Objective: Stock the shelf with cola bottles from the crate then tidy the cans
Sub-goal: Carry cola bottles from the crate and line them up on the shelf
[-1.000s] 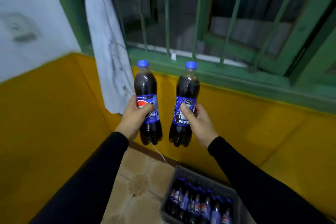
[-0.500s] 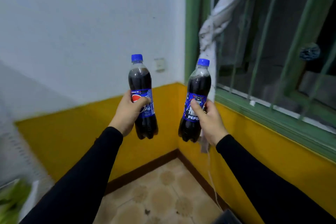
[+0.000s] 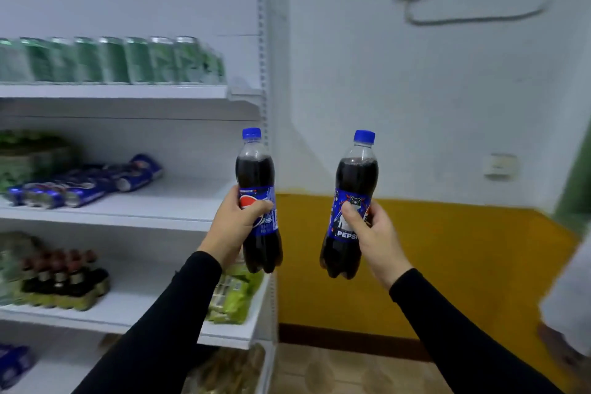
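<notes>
My left hand (image 3: pixel 235 227) grips a cola bottle (image 3: pixel 257 176) with a blue cap, held upright at the right end of the white shelf unit (image 3: pixel 144 214). My right hand (image 3: pixel 372 233) holds a second cola bottle (image 3: pixel 355 182) upright in front of the yellow and white wall. Several blue cans (image 3: pixel 86 184) lie on their sides on the middle shelf, to the left of my left hand. The crate is out of view.
Green cans (image 3: pixel 112 59) line the top shelf. Small dark bottles (image 3: pixel 60 278) and green packets (image 3: pixel 233 294) sit on the lower shelf. The shelf upright (image 3: pixel 265 73) stands between the two bottles. A white cloth (image 3: pixel 569 297) hangs at the right edge. Tiled floor (image 3: pixel 345 371) lies below.
The view has swung left from the barred window and corner to the shelf unit. Both hands still hold their bottles upright, and the crate has left the view.
</notes>
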